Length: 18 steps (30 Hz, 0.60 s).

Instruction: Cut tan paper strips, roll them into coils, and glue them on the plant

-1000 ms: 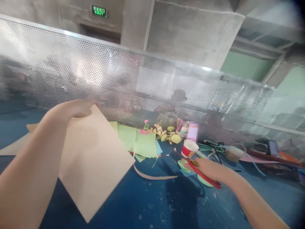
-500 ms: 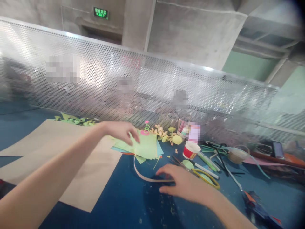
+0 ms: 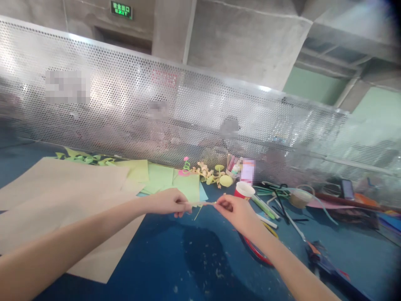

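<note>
A thin beige paper strip point(image 3: 202, 204) is stretched level between my two hands, a little above the blue table point(image 3: 188, 267). My left hand point(image 3: 167, 201) pinches its left end with closed fingers. My right hand point(image 3: 236, 211) pinches the right end. Behind my left hand lie several light green paper sheets point(image 3: 163, 179). Large beige paper sheets point(image 3: 62, 200) cover the table to the left. Red-handled scissors point(image 3: 255, 253) lie on the table under my right forearm.
A red and white paper cup point(image 3: 243, 190) stands beyond my right hand, with pens, cords and paper scraps point(image 3: 275, 200) to its right. Small paper craft pieces point(image 3: 209, 173) sit by the perforated metal screen point(image 3: 188, 113) along the table's back. People sit behind it.
My left hand put down the large beige sheet and my right hand let go of the scissors. Both hands then picked up the paper strip from the table and pulled it straight.
</note>
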Each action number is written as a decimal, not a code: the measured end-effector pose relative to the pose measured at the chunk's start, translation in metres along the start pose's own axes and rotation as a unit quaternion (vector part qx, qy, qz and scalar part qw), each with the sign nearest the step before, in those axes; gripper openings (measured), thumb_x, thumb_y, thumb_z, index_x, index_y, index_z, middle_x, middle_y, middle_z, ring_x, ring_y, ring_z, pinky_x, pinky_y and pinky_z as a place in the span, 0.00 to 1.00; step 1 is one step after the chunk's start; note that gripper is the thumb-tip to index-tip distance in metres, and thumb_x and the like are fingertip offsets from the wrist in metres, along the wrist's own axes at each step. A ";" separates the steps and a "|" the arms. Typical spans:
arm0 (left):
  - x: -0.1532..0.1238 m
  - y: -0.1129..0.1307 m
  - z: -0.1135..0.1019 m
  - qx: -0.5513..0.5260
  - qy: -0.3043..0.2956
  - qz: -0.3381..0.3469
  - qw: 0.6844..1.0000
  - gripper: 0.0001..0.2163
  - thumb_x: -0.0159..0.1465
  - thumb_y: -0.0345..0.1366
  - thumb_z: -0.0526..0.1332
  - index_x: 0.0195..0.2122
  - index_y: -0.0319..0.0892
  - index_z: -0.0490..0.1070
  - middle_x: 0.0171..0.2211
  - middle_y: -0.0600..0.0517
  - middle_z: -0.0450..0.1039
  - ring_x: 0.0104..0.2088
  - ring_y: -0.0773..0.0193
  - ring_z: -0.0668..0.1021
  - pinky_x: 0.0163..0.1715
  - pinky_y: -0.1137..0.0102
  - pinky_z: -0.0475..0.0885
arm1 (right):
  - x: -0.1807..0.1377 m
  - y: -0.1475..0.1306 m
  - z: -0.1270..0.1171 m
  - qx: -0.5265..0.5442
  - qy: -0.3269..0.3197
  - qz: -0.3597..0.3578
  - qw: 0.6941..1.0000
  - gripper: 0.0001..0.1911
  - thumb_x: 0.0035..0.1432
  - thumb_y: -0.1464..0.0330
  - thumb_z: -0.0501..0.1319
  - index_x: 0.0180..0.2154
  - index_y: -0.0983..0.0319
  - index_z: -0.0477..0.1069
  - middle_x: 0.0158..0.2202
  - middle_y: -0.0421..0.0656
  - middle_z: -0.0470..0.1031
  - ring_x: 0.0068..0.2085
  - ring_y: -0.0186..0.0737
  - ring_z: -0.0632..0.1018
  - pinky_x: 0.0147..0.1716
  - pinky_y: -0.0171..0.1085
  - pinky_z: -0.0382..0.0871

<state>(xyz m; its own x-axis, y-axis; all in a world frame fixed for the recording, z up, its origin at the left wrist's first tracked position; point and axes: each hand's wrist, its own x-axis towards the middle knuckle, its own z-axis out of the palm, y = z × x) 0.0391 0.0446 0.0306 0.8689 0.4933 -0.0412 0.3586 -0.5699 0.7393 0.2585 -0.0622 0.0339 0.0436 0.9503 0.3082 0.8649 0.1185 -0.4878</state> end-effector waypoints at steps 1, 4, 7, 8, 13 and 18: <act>0.001 0.001 0.000 -0.049 -0.014 -0.008 0.999 0.18 0.58 0.49 0.53 0.34 0.40 0.74 0.22 0.53 0.69 0.22 0.69 0.70 0.23 0.75 0.62 | 0.001 0.001 0.001 0.006 0.007 0.007 1.000 0.08 0.54 0.63 0.56 0.30 0.60 0.70 0.24 0.39 0.74 0.25 0.35 0.73 0.26 0.32 0.65; 0.002 0.000 0.005 -0.160 -0.030 -0.029 0.986 0.18 0.58 0.49 0.54 0.36 0.41 0.74 0.22 0.54 0.66 0.22 0.69 0.69 0.21 0.76 0.61 | 0.002 0.005 0.002 -0.017 0.024 0.008 1.000 0.08 0.53 0.64 0.55 0.31 0.59 0.71 0.23 0.38 0.73 0.24 0.35 0.73 0.25 0.32 0.64; 0.003 -0.006 0.008 -0.222 -0.055 -0.055 0.972 0.15 0.57 0.47 0.57 0.34 0.40 0.74 0.24 0.53 0.69 0.23 0.68 0.72 0.22 0.76 0.62 | 0.003 0.006 -0.003 -0.050 0.041 0.012 0.998 0.08 0.52 0.65 0.55 0.31 0.58 0.72 0.24 0.39 0.74 0.24 0.36 0.74 0.26 0.33 0.65; 0.004 -0.008 0.008 -0.239 -0.069 -0.064 0.966 0.15 0.56 0.46 0.58 0.34 0.40 0.74 0.25 0.52 0.70 0.25 0.67 0.73 0.23 0.75 0.64 | 0.003 0.006 -0.006 -0.058 0.046 0.017 0.997 0.08 0.52 0.65 0.55 0.31 0.58 0.72 0.25 0.39 0.75 0.25 0.36 0.74 0.27 0.33 0.65; 0.003 -0.011 0.002 -0.281 -0.126 -0.072 0.949 0.14 0.56 0.44 0.60 0.36 0.40 0.75 0.30 0.49 0.74 0.30 0.64 0.77 0.31 0.71 0.70 | 0.005 0.007 -0.022 -0.082 0.049 0.032 0.995 0.08 0.51 0.65 0.56 0.30 0.59 0.73 0.25 0.39 0.75 0.25 0.36 0.74 0.27 0.32 0.64; 0.001 -0.010 -0.010 -0.252 -0.102 -0.064 0.960 0.14 0.53 0.44 0.63 0.35 0.39 0.74 0.34 0.47 0.76 0.31 0.65 0.77 0.31 0.72 0.70 | 0.005 0.014 -0.033 -0.091 -0.003 0.028 0.995 0.08 0.51 0.65 0.56 0.28 0.60 0.73 0.29 0.41 0.75 0.29 0.38 0.74 0.31 0.34 0.65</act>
<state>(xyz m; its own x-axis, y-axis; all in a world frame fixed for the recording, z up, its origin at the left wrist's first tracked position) 0.0324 0.0572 0.0297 0.8964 0.3690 -0.2457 0.3004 -0.0980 0.9488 0.2880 -0.0654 0.0557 0.0914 0.9556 0.2801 0.9377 0.0121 -0.3472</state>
